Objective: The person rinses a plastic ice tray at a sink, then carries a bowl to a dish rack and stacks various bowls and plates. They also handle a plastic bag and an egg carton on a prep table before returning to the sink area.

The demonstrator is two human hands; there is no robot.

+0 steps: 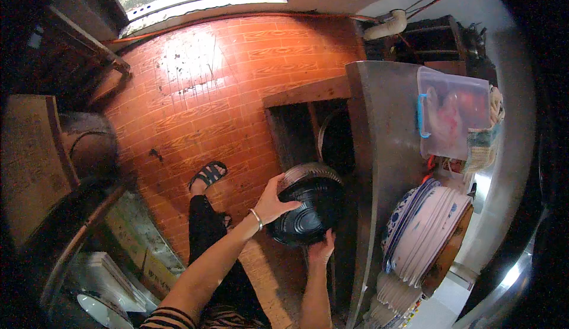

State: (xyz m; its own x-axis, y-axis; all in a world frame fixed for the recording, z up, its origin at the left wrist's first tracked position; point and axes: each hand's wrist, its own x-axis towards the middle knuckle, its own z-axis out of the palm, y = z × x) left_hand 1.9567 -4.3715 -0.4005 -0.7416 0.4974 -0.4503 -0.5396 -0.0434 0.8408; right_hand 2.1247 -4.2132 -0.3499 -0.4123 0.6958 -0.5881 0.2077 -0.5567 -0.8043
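Both hands are on a dark, rounded vessel, perhaps a basin or pot, with ring-shaped ridges showing on its surface. A lighter, ribbed rim shows along its far side; whether this is a second nested vessel I cannot tell. My left hand, with a silver bangle on the wrist, grips the left edge, thumb over the dark surface. At the near right edge is my right hand, its fingers partly hidden by the vessel. It is held before an open cupboard under the counter, where another round rim shows inside.
On the metal-topped counter at right are stacked plates and a clear plastic box with a blue latch. Cardboard boxes line the left side. Wood-patterned flooring runs to a doorway threshold.
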